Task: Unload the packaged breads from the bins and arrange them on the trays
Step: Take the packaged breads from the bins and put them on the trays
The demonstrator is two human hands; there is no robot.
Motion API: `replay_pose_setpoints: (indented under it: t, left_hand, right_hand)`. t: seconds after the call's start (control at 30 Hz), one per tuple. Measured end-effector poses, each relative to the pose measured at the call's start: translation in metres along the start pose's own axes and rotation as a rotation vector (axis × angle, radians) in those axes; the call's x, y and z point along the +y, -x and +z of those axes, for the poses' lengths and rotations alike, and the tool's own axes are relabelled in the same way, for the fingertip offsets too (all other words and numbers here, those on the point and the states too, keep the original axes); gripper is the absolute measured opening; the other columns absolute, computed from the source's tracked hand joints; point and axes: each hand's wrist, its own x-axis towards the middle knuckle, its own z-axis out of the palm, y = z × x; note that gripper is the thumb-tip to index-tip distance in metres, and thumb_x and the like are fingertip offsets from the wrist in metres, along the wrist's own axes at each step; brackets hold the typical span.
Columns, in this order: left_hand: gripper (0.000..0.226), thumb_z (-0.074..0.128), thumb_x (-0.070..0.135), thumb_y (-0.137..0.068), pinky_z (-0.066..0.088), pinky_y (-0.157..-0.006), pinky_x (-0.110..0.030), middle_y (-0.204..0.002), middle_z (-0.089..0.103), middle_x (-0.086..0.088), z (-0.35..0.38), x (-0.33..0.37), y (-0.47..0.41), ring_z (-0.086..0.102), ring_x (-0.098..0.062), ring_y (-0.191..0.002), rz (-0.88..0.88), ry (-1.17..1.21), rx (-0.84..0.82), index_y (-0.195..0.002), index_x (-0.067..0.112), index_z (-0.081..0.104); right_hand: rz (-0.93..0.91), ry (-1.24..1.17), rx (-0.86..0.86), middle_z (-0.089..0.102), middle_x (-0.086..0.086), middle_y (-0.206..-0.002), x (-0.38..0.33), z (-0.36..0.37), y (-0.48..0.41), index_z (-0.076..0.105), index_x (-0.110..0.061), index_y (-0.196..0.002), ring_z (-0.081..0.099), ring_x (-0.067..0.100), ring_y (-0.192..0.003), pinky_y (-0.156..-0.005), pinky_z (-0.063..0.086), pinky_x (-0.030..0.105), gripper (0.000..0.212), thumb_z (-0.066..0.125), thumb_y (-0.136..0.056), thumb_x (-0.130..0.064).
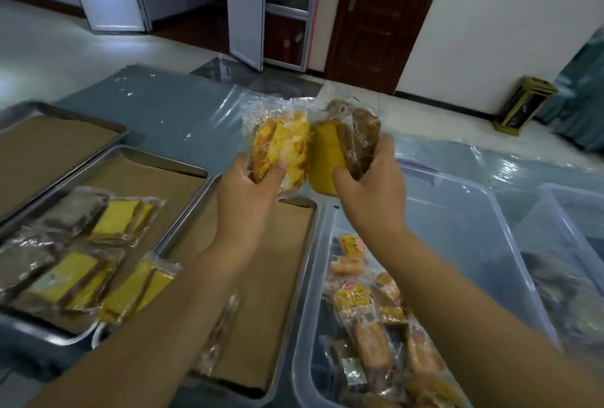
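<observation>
My left hand [251, 191] grips a clear-wrapped yellow bread [281, 142] and holds it up above the far end of the nearest metal tray [295, 276]. Beside it, my right hand [372, 188] grips a packaged yellow-and-brown cake slice [340, 142]; the two packs touch side by side. Below my right arm a clear plastic bin [470, 211] holds several packaged breads [369, 316] at its near end. The middle tray [137, 154] carries several wrapped yellow and dark slices [81, 263]. One wrapped bread [217, 335] lies on the nearest tray, partly hidden under my left forearm.
A third tray [68, 113] lined with brown paper lies at the far left. A second clear bin [575, 244] stands at the right edge. Shiny plastic sheeting [183, 103] covers the table. Beyond it are a tiled floor, a brown door [376, 15] and a small gold-trimmed bin [523, 106].
</observation>
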Motion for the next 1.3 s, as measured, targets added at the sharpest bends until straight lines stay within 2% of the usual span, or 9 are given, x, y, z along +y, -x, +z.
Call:
replay_pose_setpoints:
  t: [0.13, 0.43, 0.5, 0.63, 0.8, 0.9, 1.03, 1.17, 1.3]
  left_hand:
    - [0.013, 0.068, 0.038, -0.081, 0.043, -0.054, -0.008, -0.078, 0.065, 0.027, -0.062, -0.024, -0.028, 0.060, 0.010, -0.073, -0.040, -0.029, 0.036, -0.089, 0.034, 0.059]
    - [0.014, 0.055, 0.037, -0.066, 0.044, -0.058, -0.037, -0.069, 0.058, -0.004, -0.177, -0.127, -0.054, 0.057, -0.022, -0.063, -0.240, -0.314, -0.244, -0.074, 0.026, 0.053]
    - [0.012, 0.053, 0.042, -0.067, 0.042, -0.058, -0.035, -0.072, 0.056, 0.000, -0.184, -0.145, -0.052, 0.056, -0.019, -0.063, -0.340, -0.361, -0.368, -0.076, 0.035, 0.051]
    - [0.023, 0.059, 0.028, -0.079, 0.031, -0.049, -0.029, -0.065, 0.041, 0.003, -0.174, -0.173, -0.049, 0.043, -0.008, -0.051, -0.506, -0.336, -0.556, -0.075, 0.020, 0.038]
    - [0.031, 0.062, 0.031, -0.085, 0.038, -0.057, -0.025, -0.085, 0.046, 0.011, -0.168, -0.203, -0.048, 0.048, -0.003, -0.072, -0.524, -0.413, -0.693, -0.101, 0.022, 0.037]
    - [0.047, 0.064, 0.032, -0.085, 0.040, -0.065, -0.029, -0.103, 0.055, 0.000, -0.168, -0.216, -0.044, 0.051, -0.011, -0.081, -0.444, -0.492, -0.723, -0.121, 0.013, 0.041]
    - [0.070, 0.068, 0.041, -0.080, 0.039, -0.093, -0.036, -0.129, 0.046, -0.005, -0.169, -0.226, -0.042, 0.041, -0.024, -0.116, 0.007, -0.915, -0.647, -0.137, 0.014, 0.037]
    - [0.040, 0.056, 0.042, -0.088, 0.034, -0.093, -0.036, -0.125, 0.051, 0.005, -0.167, -0.233, -0.041, 0.037, -0.019, -0.116, 0.241, -1.008, -0.764, -0.126, 0.032, 0.053]
    - [0.029, 0.056, 0.037, -0.089, 0.034, -0.089, -0.037, -0.120, 0.055, 0.008, -0.166, -0.234, -0.041, 0.043, -0.019, -0.114, 0.169, -0.939, -0.782, -0.117, 0.034, 0.062]
  right_hand:
    - [-0.010, 0.076, -0.119, 0.052, -0.015, -0.077, -0.039, 0.064, 0.003, 0.033, -0.030, -0.107, 0.055, 0.007, -0.065, -0.054, 0.051, 0.033, 0.040, 0.061, -0.078, -0.031]
    - [0.054, 0.479, -0.507, 0.044, -0.008, -0.066, -0.058, 0.222, 0.053, 0.030, -0.023, -0.092, 0.042, 0.010, -0.050, -0.039, 0.023, 0.021, 0.031, 0.056, -0.077, -0.019]
    - [0.189, 0.462, -0.560, 0.044, -0.008, -0.067, -0.049, 0.234, 0.067, 0.034, -0.022, -0.096, 0.048, 0.015, -0.057, -0.041, 0.031, 0.024, 0.028, 0.055, -0.078, -0.016]
    - [0.326, 0.566, -0.561, 0.050, -0.005, -0.067, -0.024, 0.233, 0.090, 0.036, -0.017, -0.110, 0.053, 0.018, -0.055, -0.046, 0.038, 0.027, 0.028, 0.050, -0.086, -0.019]
    - [0.367, 0.852, -0.523, 0.065, 0.007, -0.091, 0.013, 0.216, 0.113, 0.038, -0.010, -0.116, 0.066, 0.030, -0.076, -0.053, 0.035, 0.029, 0.029, 0.044, -0.088, -0.010]
    - [0.405, 0.912, -0.592, 0.065, 0.007, -0.097, 0.027, 0.218, 0.131, 0.038, -0.009, -0.118, 0.067, 0.029, -0.080, -0.054, 0.036, 0.029, 0.028, 0.045, -0.090, -0.013]
    - [0.456, 0.741, -0.609, 0.064, 0.006, -0.097, 0.030, 0.231, 0.140, 0.042, -0.013, -0.112, 0.060, 0.023, -0.074, -0.056, 0.041, 0.029, 0.039, 0.047, -0.091, -0.045]
    - [0.404, 0.782, -0.654, 0.055, 0.004, -0.105, 0.030, 0.239, 0.148, 0.050, -0.017, -0.110, 0.054, 0.022, -0.089, -0.063, 0.037, 0.030, 0.050, 0.037, -0.090, -0.062]
    - [0.398, 0.720, -0.712, 0.053, 0.006, -0.113, 0.033, 0.236, 0.152, 0.052, -0.018, -0.111, 0.045, 0.020, -0.096, -0.068, 0.033, 0.030, 0.039, 0.029, -0.098, -0.047]
